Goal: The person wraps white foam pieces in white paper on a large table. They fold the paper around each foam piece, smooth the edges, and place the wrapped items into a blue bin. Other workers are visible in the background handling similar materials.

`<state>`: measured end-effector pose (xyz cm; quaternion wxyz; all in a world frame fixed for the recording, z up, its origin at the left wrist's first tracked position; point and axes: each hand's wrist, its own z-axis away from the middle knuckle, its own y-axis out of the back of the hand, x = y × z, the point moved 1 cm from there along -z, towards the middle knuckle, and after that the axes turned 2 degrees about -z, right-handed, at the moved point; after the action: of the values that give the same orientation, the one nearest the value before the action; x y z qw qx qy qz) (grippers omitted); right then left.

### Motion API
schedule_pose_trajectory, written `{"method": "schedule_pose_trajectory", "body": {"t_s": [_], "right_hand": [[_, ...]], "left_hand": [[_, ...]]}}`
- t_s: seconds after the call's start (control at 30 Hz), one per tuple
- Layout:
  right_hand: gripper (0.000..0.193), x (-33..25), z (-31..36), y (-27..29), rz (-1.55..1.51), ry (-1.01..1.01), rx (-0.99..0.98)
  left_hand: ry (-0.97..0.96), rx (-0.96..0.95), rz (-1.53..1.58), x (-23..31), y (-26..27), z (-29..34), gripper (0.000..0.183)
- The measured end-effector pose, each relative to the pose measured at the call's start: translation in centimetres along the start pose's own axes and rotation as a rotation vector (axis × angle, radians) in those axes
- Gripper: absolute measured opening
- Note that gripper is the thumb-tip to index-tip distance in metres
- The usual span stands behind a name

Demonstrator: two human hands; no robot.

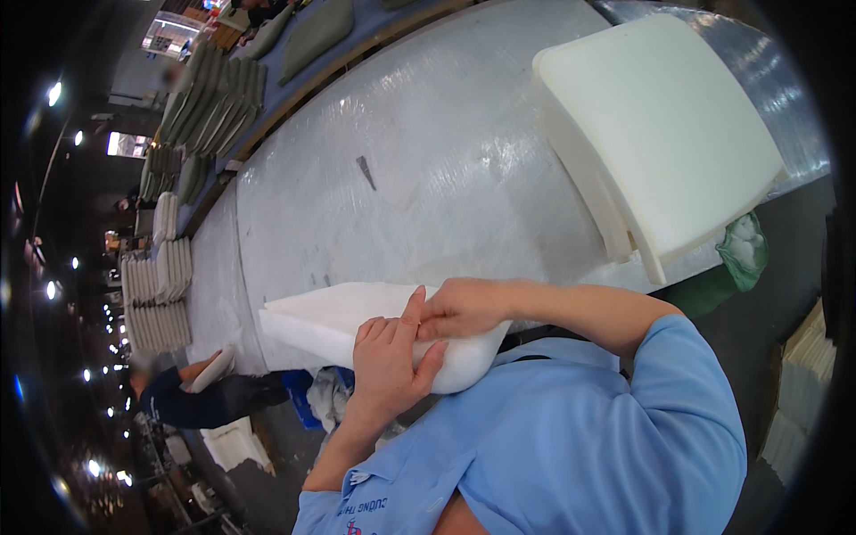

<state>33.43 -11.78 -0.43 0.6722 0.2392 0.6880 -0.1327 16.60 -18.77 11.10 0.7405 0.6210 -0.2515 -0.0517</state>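
A white, soft-looking cushion (325, 308) lies on the near edge of the table, its rounded end against my body. My left hand (392, 361) rests on it with the fingers stretched out and the thumb apart. Beside it my right hand (464, 308) is curled over the cushion's top, the fingers closed and touching the white surface. My right fingertips are partly hidden by the left hand, and the right hand looks slightly blurred.
The table (419, 196) has a shiny plastic-like cover. White foam cushions (660, 125) lie stacked at its right end, above a green sack (743, 250). Grey-green cushions (209, 98) are piled at the far left. Another person (205, 397) stands at the left, holding a pale piece.
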Motion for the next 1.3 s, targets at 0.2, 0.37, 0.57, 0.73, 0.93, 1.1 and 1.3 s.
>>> {"method": "schedule_pose_trajectory", "body": {"t_s": [0.2, 0.37, 0.57, 0.73, 0.93, 1.1, 1.3], "right_hand": [[0.021, 6.5, 4.2, 4.1, 0.032, -0.096, 0.187], [0.02, 6.4, 7.3, 4.3, -0.094, -0.217, 0.13], [0.024, 4.1, 5.5, 3.6, -0.034, 0.071, 0.118], [0.029, 3.0, 5.2, 3.8, 0.058, 0.112, 0.012], [0.03, -0.9, 4.9, 3.3, 0.003, 0.267, 0.024], [0.031, -0.9, 3.0, 2.4, 0.013, 0.263, -0.116], [0.023, 1.1, 0.3, -0.2, -0.208, 0.309, -0.133]], "left_hand": [[0.008, 0.089, -0.092, 0.4, 0.1, 0.4, 0.062], [0.147, 0.665, -0.051, -0.2, -1.9, 3.9, 0.052], [0.11, 0.419, -0.113, 4.3, -3.6, 3.4, 0.064], [0.188, 0.284, -0.184, 4.5, -3.3, 1.6, 0.072], [0.202, 0.211, -0.22, 4.4, -2.6, 1.4, 0.07], [0.194, 0.157, -0.21, 4.2, -2.0, 1.4, 0.074], [0.248, 0.12, -0.161, 4.0, -2.1, 1.8, 0.081]]}}
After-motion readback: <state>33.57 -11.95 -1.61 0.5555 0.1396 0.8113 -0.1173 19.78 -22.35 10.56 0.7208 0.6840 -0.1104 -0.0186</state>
